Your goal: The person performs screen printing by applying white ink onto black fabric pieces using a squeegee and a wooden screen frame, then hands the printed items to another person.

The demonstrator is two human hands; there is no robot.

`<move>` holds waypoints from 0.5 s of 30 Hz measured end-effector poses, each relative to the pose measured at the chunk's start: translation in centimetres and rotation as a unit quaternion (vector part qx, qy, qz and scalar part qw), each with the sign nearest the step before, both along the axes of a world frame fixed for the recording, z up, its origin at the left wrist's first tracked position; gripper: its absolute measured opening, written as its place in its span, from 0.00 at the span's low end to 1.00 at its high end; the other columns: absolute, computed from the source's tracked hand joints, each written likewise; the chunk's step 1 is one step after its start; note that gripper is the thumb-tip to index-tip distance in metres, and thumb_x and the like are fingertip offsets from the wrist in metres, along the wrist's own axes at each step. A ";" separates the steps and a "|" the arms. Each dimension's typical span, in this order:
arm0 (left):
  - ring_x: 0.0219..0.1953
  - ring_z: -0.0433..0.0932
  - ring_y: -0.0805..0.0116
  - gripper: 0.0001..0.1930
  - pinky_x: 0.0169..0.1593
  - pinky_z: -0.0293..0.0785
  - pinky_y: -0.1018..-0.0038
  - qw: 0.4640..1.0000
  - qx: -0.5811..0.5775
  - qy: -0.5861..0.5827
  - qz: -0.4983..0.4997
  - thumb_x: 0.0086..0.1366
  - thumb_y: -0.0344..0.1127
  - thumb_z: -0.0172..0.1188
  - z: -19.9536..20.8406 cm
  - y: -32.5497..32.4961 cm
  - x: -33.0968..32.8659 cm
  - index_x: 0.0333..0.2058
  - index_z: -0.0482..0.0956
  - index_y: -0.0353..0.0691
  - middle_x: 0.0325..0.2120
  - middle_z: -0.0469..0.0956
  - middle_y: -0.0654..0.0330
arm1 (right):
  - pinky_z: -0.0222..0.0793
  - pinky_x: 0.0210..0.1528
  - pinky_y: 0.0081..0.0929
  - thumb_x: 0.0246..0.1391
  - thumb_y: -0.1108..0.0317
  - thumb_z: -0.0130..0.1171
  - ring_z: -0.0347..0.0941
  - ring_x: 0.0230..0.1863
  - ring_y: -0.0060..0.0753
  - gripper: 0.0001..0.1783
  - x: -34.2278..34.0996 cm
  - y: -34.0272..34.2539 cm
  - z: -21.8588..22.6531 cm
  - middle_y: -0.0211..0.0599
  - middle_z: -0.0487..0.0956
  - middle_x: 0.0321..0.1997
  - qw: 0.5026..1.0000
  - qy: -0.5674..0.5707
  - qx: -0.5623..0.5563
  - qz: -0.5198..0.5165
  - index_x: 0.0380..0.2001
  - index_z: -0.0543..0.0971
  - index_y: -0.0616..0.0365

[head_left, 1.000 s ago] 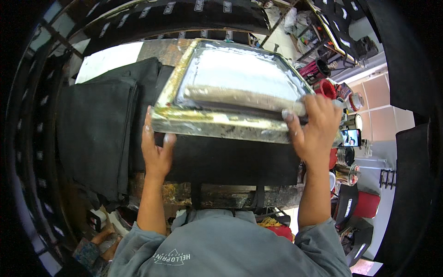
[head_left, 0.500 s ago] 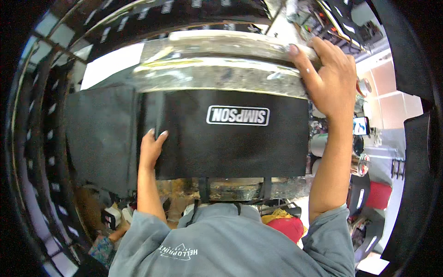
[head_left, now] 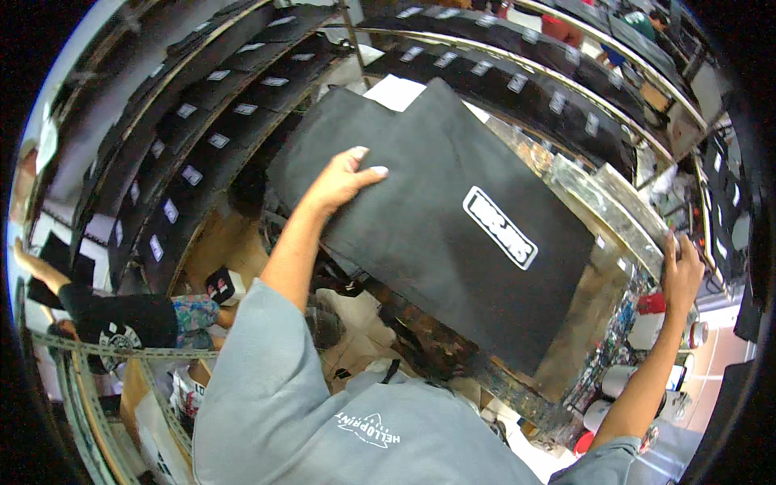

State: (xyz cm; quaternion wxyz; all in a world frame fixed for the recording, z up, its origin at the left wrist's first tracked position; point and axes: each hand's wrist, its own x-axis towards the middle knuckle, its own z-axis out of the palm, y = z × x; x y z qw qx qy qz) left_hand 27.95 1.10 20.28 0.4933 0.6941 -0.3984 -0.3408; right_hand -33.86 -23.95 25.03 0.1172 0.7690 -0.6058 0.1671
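Observation:
A large black fabric panel [head_left: 420,234] with a white-outlined printed label [head_left: 499,228] lies across a worn work board [head_left: 578,339], its left part lifted and creased. My left hand [head_left: 339,184] grips the panel toward its far left side, thumb and forefinger showing on top and the other fingers hidden. Along the panel's far right edge stands a smeared, tape-covered printing frame [head_left: 618,212]. At the near right end of that frame is my right hand [head_left: 683,271], fingers slightly apart; whether it touches the frame is unclear.
Racks with black printed panels [head_left: 485,69] curve along the back, and more racks [head_left: 186,129] stand at left. Jars and tubs [head_left: 618,380] crowd the board's right end. Another person [head_left: 129,323] reaches out at the lower left. A white sheet [head_left: 394,93] shows behind the panel.
The view has turned, so the board now slants down to the right. My left hand has drawn the panel's left part up and away. The right hand now appears lower, at the frame's end.

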 end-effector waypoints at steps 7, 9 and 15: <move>0.46 0.86 0.69 0.26 0.54 0.83 0.68 0.996 0.004 -0.071 0.060 0.66 0.36 0.74 9.2 7.5 19.2 0.60 0.79 0.33 0.51 0.86 0.56 | 0.59 0.73 0.50 0.74 0.39 0.51 0.74 0.68 0.57 0.37 -0.8 -0.9 -0.6 0.56 0.80 0.65 0.999 0.040 0.002 -0.019 0.62 0.80 0.66; 0.47 0.88 0.63 0.28 0.57 0.82 0.65 0.948 0.123 -0.288 0.056 0.64 0.41 0.75 10.4 8.1 24.1 0.59 0.81 0.33 0.51 0.87 0.54 | 0.60 0.73 0.49 0.75 0.40 0.50 0.73 0.69 0.57 0.37 -1.1 -1.0 -0.7 0.57 0.79 0.67 0.999 0.026 0.020 -0.007 0.63 0.79 0.67; 0.66 0.77 0.48 0.27 0.75 0.60 0.43 0.719 0.404 -0.512 0.243 0.72 0.42 0.61 4.9 3.4 27.4 0.67 0.77 0.45 0.63 0.79 0.43 | 0.61 0.72 0.52 0.76 0.41 0.48 0.71 0.70 0.63 0.38 -0.6 -0.5 -0.5 0.61 0.78 0.68 0.996 0.075 0.031 -0.030 0.64 0.78 0.70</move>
